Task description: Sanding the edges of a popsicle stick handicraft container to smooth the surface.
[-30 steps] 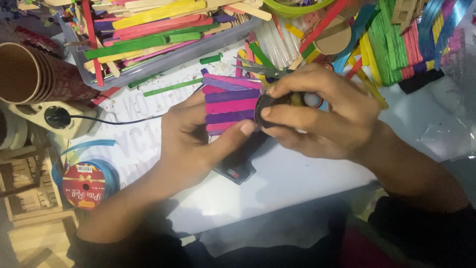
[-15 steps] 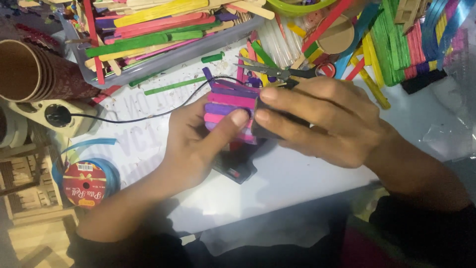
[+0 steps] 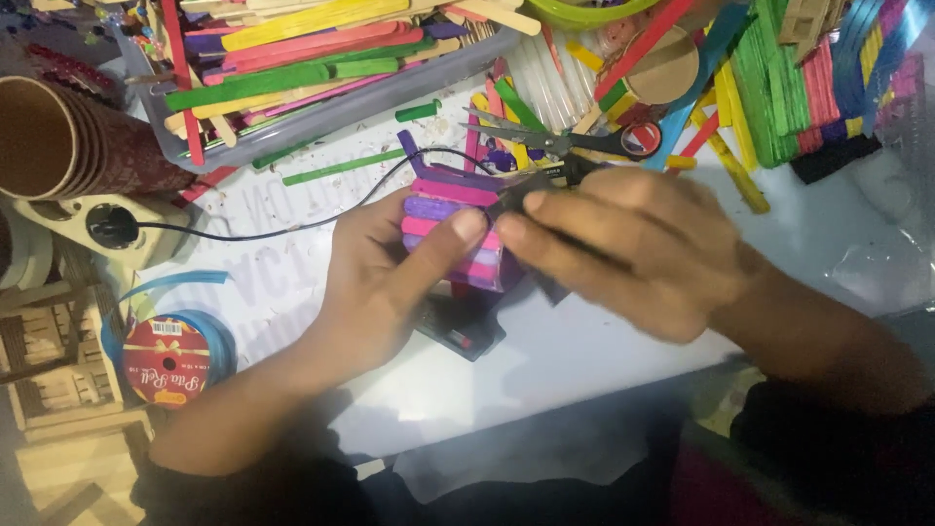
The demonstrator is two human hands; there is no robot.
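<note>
My left hand holds a small panel of pink and purple craft sticks just above the white table, with its thumb pressed across the panel's face. My right hand, blurred by motion, is closed around a black tool whose tip meets the panel's right edge. A black cord runs from the tool's side to a socket strip at the left. What kind of tool it is cannot be made out.
Scissors lie just behind the hands. A clear tray of coloured sticks sits at the back, green sticks at back right. Stacked brown paper cups and a ribbon spool are at the left. A black object lies under the panel.
My left thumb has slid up across the panel's face. My right hand has shifted right and lower with the black tool and is now blurred.
</note>
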